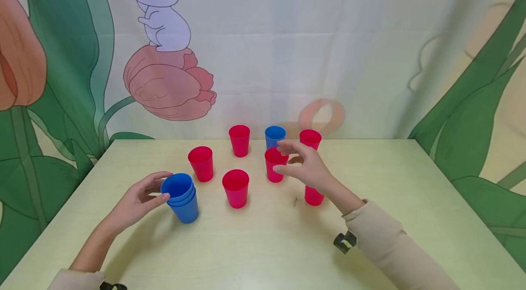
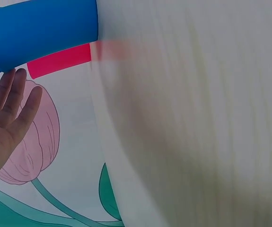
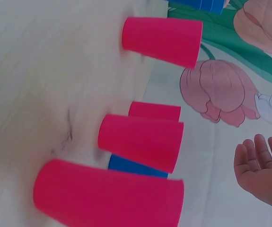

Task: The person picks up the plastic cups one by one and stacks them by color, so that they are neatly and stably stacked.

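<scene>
At the left, a stack of nested blue cups [image 1: 185,205] stands on the table, rim up. My left hand [image 1: 137,198] is around its upper left side, thumb and forefinger at the rim; the left wrist view shows the other fingers [image 2: 18,101] fairly straight beside the stack [image 2: 46,35]. My right hand [image 1: 306,166] hovers with thumb and fingers apart and nothing between them. In the head view it overlaps a red cup [image 1: 273,172] and partly hides a blue cup [image 1: 274,133] behind. A nearer red cup [image 1: 314,196] is partly covered by my right wrist.
More red cups stand upright: one in front [image 1: 236,192], one near the stack [image 1: 201,165], one at the back [image 1: 239,142] and one at back right [image 1: 310,138]. A printed curtain [image 1: 246,52] hangs along the far edge of the pale table [image 1: 246,253].
</scene>
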The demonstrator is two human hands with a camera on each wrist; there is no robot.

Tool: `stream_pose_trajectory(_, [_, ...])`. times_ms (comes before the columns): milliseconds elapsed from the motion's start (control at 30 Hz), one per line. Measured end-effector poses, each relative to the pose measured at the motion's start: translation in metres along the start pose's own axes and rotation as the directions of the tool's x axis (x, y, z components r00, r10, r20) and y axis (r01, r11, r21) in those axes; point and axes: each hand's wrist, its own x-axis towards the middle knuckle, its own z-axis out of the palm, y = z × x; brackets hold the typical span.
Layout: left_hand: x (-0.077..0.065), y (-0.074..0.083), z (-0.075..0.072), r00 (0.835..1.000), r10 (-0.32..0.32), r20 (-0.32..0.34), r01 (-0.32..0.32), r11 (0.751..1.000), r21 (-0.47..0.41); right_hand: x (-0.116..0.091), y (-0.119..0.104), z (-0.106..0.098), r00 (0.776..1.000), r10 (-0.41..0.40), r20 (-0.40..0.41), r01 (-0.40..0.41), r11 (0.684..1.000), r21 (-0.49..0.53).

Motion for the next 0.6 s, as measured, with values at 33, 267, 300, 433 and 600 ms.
stream_pose_trajectory(33, [0.0, 0.0, 0.0, 1.0, -0.002, 0.0, 0.002, 1.0, 0.0, 0.0, 0.002, -0.003, 1.0, -0.005, -0.005, 0.004, 1.0, -0.019])
stream_pose_trajectory(267, [0.0, 0.0, 0.0, 1.0, -0.012, 0.0, 0.012, 1.0, -0.003, 0.007, 0.012, -0.023, 0.999, -0.03, 0.016, 0.031, 0.991, -0.133])
stream_pose_trajectory(300, [0.0, 0.0, -0.001, 1.0, -0.011, 0.0, 0.011, 1.0, -0.004, 0.008, 0.012, -0.026, 0.999, -0.024, 0.021, 0.027, 0.989, -0.147])
stream_pose_trajectory(433, [-0.001, -0.001, -0.001, 1.0, -0.015, -0.003, 0.015, 1.0, -0.01, 0.016, 0.014, -0.036, 0.999, 0.019, 0.049, -0.01, 0.983, -0.184])
stream_pose_trajectory(600, [-0.001, -0.001, -0.002, 1.0, -0.009, 0.001, 0.009, 0.999, -0.031, 0.028, 0.019, -0.049, 0.991, 0.096, 0.095, -0.075, 0.977, -0.202])
